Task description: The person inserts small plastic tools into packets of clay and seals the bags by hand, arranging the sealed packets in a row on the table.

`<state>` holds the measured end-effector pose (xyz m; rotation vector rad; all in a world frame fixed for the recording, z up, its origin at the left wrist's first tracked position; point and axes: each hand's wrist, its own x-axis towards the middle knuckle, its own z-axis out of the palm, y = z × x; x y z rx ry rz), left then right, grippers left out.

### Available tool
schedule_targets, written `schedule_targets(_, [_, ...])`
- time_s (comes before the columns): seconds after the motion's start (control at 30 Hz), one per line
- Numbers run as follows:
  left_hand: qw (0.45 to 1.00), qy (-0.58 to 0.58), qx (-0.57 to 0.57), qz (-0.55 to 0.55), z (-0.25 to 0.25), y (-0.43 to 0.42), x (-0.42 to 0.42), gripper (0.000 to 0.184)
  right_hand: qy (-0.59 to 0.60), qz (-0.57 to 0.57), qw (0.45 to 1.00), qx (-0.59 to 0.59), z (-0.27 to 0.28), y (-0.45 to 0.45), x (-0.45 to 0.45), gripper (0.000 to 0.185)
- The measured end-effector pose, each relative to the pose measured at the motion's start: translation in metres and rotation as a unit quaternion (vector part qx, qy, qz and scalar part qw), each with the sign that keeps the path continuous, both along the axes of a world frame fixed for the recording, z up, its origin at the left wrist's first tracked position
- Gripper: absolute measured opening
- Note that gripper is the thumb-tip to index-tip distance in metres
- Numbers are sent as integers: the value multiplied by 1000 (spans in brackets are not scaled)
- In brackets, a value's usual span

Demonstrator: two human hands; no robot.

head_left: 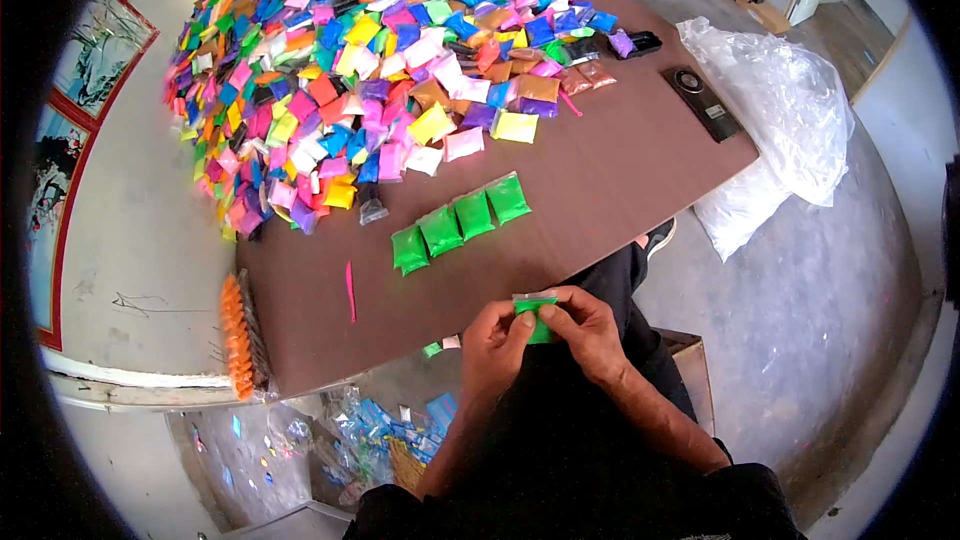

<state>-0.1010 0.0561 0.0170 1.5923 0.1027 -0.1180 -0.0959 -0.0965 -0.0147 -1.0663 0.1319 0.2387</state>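
Between my two hands, just off the table's near edge, is a small green clay packet (540, 331) with a clear strip along its top. My left hand (497, 340) pinches its left side, thumb on the front. On the right side, my right hand (588, 333) grips it the same way; the fingers behind the packet are hidden. Ahead on the brown table (590, 190), several similar green packets (472, 214) lie in a slanted row, edges touching or overlapping.
A large heap of colourful packets (340, 90) covers the far left of the table. A pink stick (350, 292) and a black device like a scale (700, 100) lie on it. Clear plastic bags (775, 120) hang at the right. An orange bristly thing (236, 335) stands at the left edge.
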Motion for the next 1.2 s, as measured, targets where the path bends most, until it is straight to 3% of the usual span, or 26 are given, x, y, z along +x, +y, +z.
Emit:
schedule_targets(0.07, [993, 16, 111, -17, 0, 4, -2, 18, 8, 9, 1000, -7, -7, -1, 1, 14])
schedule_targets(0.17, [991, -26, 131, -17, -4, 4, -5, 17, 4, 19, 1000, -7, -16, -3, 1, 13])
schedule_targets(0.37, [997, 67, -43, -2, 3, 1, -7, 16, -31, 23, 999, -17, -9, -3, 2, 11])
schedule_targets(0.7, [1000, -2, 11, 18, -6, 6, -6, 14, -9, 51, 998, -32, -6, 1, 3, 14])
schedule_targets(0.8, [996, -36, 80, -7, -11, 11, -5, 15, -32, 37, 999, -18, -7, 1, 3, 14])
schedule_targets(0.87, [998, 50, 36, -4, -7, 7, -4, 18, -24, 30, 999, -26, -10, -1, 2, 13])
schedule_targets(1.07, [994, 99, 22, -26, 16, -9, -4, 24, -44, -29, 998, -22, -12, -6, 6, 13])
schedule_targets(1.2, [997, 47, 61, -23, 0, -4, -3, 25, -28, -22, 999, 18, -6, -4, 8, 16])
